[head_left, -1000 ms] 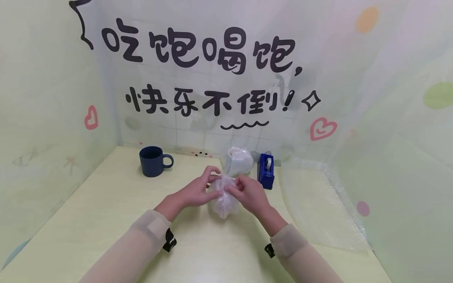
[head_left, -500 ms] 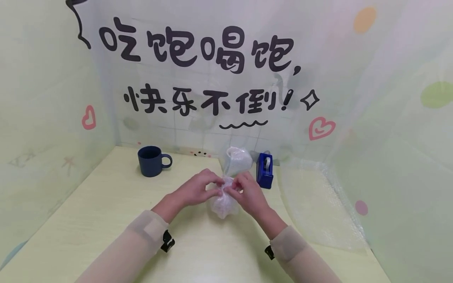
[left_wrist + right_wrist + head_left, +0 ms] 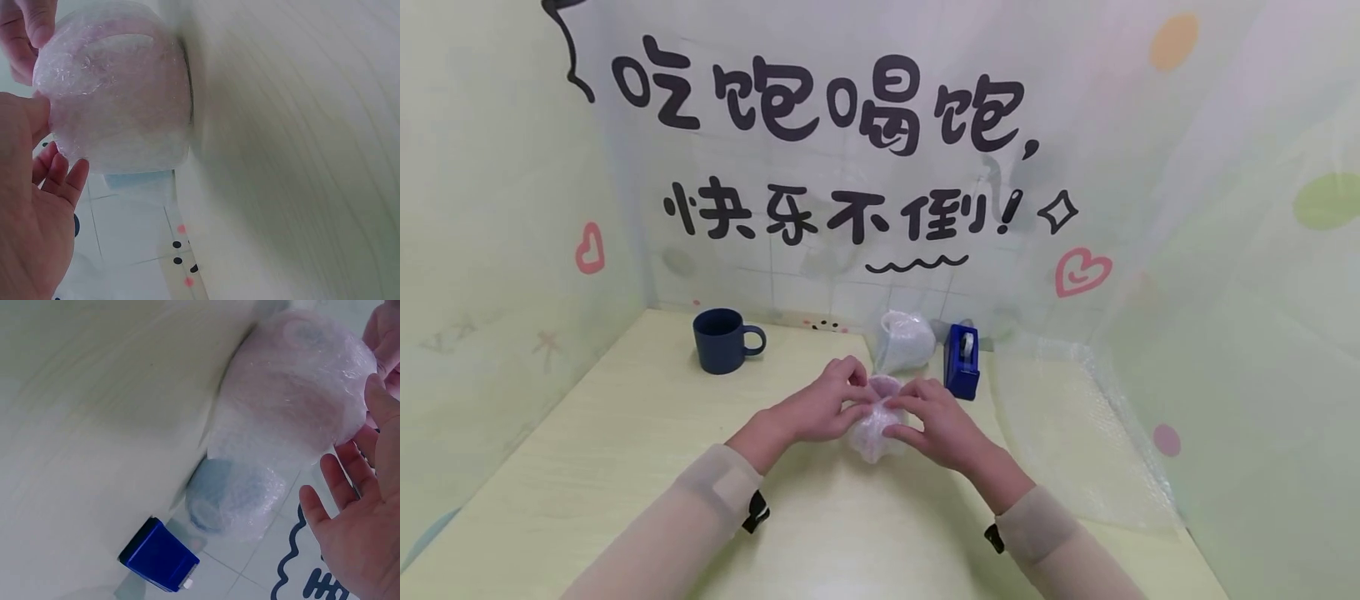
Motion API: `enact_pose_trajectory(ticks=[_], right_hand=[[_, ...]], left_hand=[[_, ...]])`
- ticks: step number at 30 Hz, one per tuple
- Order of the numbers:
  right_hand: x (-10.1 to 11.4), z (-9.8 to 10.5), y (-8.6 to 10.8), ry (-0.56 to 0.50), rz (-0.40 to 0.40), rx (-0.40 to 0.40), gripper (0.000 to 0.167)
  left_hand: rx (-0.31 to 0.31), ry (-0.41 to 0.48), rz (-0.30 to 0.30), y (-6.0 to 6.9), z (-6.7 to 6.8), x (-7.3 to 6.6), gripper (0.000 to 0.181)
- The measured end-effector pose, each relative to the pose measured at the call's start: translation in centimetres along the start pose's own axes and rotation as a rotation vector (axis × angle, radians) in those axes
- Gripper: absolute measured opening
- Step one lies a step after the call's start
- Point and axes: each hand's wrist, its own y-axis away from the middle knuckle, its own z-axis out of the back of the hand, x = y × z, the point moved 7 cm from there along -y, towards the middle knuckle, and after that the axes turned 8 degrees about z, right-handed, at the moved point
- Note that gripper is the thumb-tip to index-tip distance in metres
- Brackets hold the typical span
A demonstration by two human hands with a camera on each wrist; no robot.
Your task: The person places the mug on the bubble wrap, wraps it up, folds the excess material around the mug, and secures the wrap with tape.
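A pinkish object wrapped in bubble wrap (image 3: pixel 874 433) stands on the table between both hands; in the left wrist view the wrapped bundle (image 3: pixel 119 94) looks rounded. The left hand (image 3: pixel 823 406) pinches the top of the wrap with thumb and fingers from the left. From the right, the right hand (image 3: pixel 942 423) touches the top and side of the wrap, thumb and fingers spread apart. In the right wrist view the right hand (image 3: pixel 369 506) has its fingertips at the bundle (image 3: pixel 287 387), its other fingers loosely extended.
Behind the bundle lies another wrapped cup (image 3: pixel 907 342), bluish-white. A blue tape dispenser (image 3: pixel 962 362) stands to its right. At the back left is a dark blue mug (image 3: pixel 721 342). A bubble wrap sheet (image 3: pixel 1082 433) covers the table's right side. Printed walls surround the table (image 3: pixel 610 433).
The right hand's pinch on the wrap has loosened, its thumb and fingers now wider apart and its wrist farther right. The bundle's pinkish top shows more clearly between the hands.
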Motion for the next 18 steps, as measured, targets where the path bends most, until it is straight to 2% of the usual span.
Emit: enact_pose_trajectory(ticks=[2, 5, 8, 11, 13, 15, 18], right_hand=[[0.0, -0.2, 0.1, 0.005, 0.016, 0.013, 0.037], [-0.2, -0.5, 0.0, -0.022, -0.008, 0.029, 0.035], [-0.7, -0.9, -0.1, -0.110, -0.101, 0.061, 0.033], [-1.3, -1.2, -0.2, -0.217, -0.197, 0.075, 0.030], [-1.5, -1.4, -0.3, -0.264, -0.226, 0.079, 0.029], [-1.5, -1.4, -0.4, -0.293, -0.223, 0.079, 0.028], [-1.2, -1.3, -0.6, -0.301, -0.191, 0.089, 0.026]], left_hand=[[0.001, -0.003, -0.002, 0.0, 0.2, 0.0, 0.020], [0.015, 0.019, 0.011, 0.1, 0.6, -0.1, 0.023], [0.031, 0.048, 0.016, 0.4, 0.9, -0.1, 0.030], [0.028, 0.053, -0.014, 0.8, 0.9, -0.1, 0.037], [0.025, 0.058, -0.025, 0.9, 0.7, 0.0, 0.044], [0.034, 0.074, 0.005, 1.2, 0.4, 0.4, 0.049], [0.068, 0.113, 0.083, 1.4, -0.1, 1.1, 0.055]])
